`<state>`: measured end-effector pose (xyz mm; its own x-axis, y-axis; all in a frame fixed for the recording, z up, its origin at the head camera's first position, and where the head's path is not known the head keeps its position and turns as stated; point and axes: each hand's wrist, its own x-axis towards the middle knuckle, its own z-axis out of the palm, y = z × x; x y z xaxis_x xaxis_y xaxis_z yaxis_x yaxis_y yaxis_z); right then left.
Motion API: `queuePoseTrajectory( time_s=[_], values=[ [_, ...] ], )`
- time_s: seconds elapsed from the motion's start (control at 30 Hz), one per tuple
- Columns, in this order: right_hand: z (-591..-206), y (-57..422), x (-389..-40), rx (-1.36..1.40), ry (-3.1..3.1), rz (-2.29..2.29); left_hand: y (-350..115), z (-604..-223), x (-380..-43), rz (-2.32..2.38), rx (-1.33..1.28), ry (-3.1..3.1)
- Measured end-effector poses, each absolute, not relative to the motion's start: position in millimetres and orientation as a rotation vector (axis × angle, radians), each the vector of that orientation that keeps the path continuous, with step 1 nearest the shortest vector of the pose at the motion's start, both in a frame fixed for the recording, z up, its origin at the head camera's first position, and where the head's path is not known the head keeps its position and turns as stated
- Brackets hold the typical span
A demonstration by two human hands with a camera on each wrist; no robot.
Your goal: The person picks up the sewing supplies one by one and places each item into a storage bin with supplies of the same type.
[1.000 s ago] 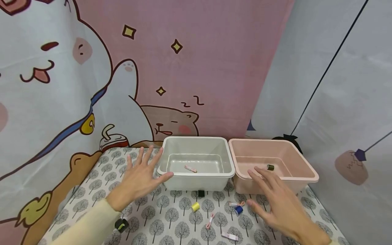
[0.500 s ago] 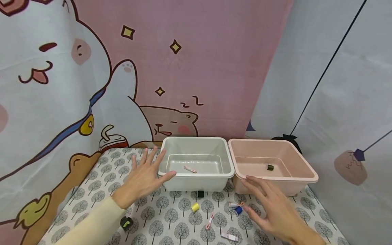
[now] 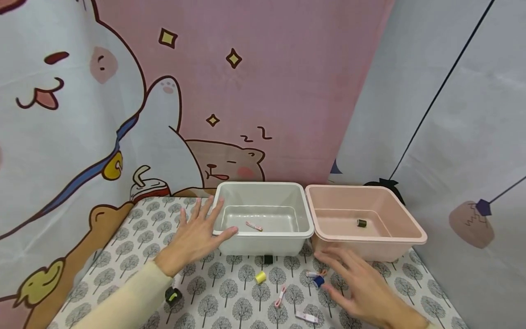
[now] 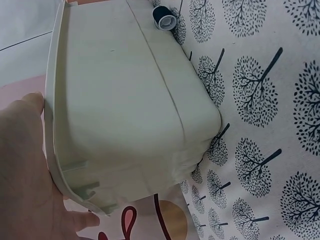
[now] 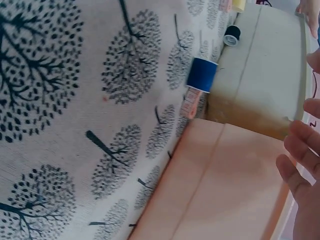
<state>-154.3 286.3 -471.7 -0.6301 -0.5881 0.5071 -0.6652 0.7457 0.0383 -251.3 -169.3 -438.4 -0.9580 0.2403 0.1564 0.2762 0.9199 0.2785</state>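
Observation:
My left hand [image 3: 195, 235] is spread at the left rim of the grey-white bin [image 3: 263, 246], fingertips right at the edge; the left wrist view shows it beside the bin's rim. In front of the pink bin [image 3: 370, 250] is my right hand [image 3: 361, 285], fingers loosely extended and holding nothing. Nearest to its thumb lies a blue thread spool [image 3: 318, 281], with a skein-like bundle [image 3: 312, 274] with an orange end behind it. A similar pink bundle [image 3: 254, 226] lies inside the grey-white bin, and a dark green thread spool [image 3: 361, 223] inside the pink one.
On the tree-print cloth are a yellow thread spool [image 3: 260, 277], a black spool [image 3: 268, 259] against the grey-white bin, a small pink bundle [image 3: 280, 297] and a pale lilac one [image 3: 306, 317]. A black object [image 3: 173, 296] with a green mark shows beside the left sleeve.
My right hand has drawn back and down from over the pink bin's front rim towards the blue spool. My left hand has shifted slightly right, closer over the grey-white bin's edge.

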Motion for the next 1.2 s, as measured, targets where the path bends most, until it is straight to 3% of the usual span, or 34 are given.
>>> queuePoseTrajectory(
  time_s=[0.4, 0.8, 1.2],
  values=[
    [-488, 283, -150, 1.129, -2.632, 0.380, -168, -437, -253, -0.449, -0.404, -2.957],
    [-504, 275, -151, 1.505, -2.809, 0.676, -167, -436, -251, -0.449, -0.390, -2.975],
    [-509, 264, -156, 1.533, -2.902, 0.746, -167, -435, -252, -0.461, -0.374, -2.992]
  ],
)
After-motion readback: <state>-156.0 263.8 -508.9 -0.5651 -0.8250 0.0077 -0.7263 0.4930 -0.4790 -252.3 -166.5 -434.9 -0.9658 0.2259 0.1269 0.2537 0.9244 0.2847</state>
